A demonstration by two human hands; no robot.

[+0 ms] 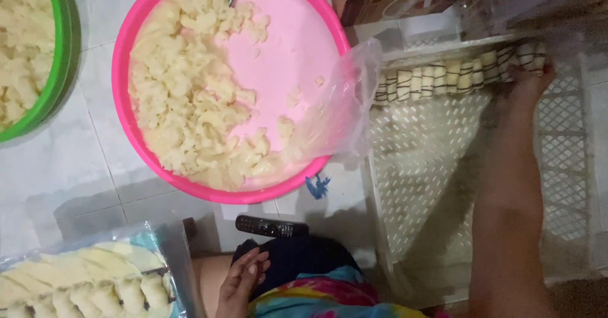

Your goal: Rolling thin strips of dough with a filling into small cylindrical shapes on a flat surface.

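Far left: green basin (60, 52) of pale dough lumps, only its edge in view. Below it, a clear bag of shaped pale pieces (82, 283) on the tiled floor.

Centre: pink basin (126, 52), its left half heaped with crumbly dough, right half bare. A black remote (271, 227) lies on the floor just below its rim.

Left hand (240, 283) rests open and idle on the thigh, fingers loosely spread, holding nothing; well apart from the tray.

Clear plastic bag (345, 102) drapes over the pink basin's right rim.

Right: white perforated tray (418, 166). A row of striped rolled pieces (443, 77) runs along its far edge, long axis left to right. Right hand (531, 77), arm stretched straight out, sits at the row's right end, fingers curled down onto the last pieces; a firm grip or only a touch, cannot tell. The row extends leftward from this hand, so the right hand is much the nearer
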